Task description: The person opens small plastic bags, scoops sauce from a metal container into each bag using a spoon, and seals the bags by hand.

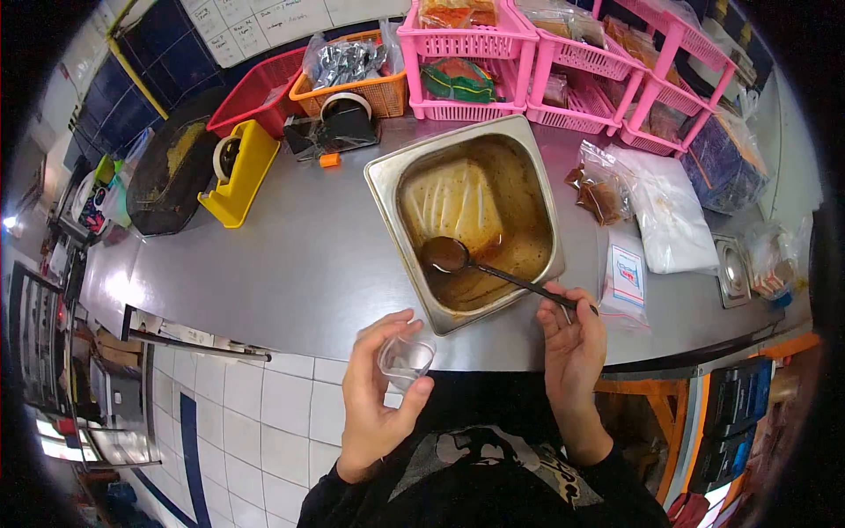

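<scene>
My left hand (pixel 378 396) is wrapped round a small clear plastic cup (pixel 407 359) in front of the table edge. A square steel pan (pixel 380 187), tilted a little, has brown sauce smeared over its floor and walls. In my right hand (pixel 572 339) is the handle end of a black ladle (pixel 510 279), which reaches over the pan's near right rim. The ladle's bowl (pixel 445 254) is inside the pan on the left and holds brown sauce. Cup and pan are apart.
Behind the pan stand pink racks (pixel 471 110), an orange basket (pixel 387 97) and a red basket (pixel 255 97). Left are a yellow tape dispenser (pixel 251 176) and a black one (pixel 343 130). Right lie sauce bags (pixel 601 195), white plastic bags (pixel 669 216) and a printed packet (pixel 626 277).
</scene>
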Available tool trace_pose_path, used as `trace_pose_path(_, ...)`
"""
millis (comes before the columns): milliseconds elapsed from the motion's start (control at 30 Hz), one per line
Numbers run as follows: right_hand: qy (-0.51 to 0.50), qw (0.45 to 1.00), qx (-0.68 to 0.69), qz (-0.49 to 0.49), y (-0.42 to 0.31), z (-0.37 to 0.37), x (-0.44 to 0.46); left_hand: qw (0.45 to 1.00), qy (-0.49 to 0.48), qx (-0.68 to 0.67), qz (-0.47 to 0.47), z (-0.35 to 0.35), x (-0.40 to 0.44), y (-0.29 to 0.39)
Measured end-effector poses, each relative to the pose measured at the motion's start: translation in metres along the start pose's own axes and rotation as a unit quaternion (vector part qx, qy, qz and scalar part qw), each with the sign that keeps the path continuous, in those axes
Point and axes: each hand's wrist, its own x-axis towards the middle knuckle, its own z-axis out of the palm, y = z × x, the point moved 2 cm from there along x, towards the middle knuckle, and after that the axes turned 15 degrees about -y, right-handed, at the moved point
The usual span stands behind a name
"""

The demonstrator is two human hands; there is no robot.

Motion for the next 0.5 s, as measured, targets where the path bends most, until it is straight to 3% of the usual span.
trace_pose_path(233, 0.044, 0.998, 0.004, -0.039, -0.015, -0.009, 0.003, 0.991, 0.106, 0.069, 0.049, -0.014, 0.0, 0.007)
trace_pose_path(500, 0.01, 0.993, 0.004, -0.121, -0.051, -0.004, 0.021, 0.98, 0.067, 0.059, 0.176, -0.012, 0.03, 0.036)
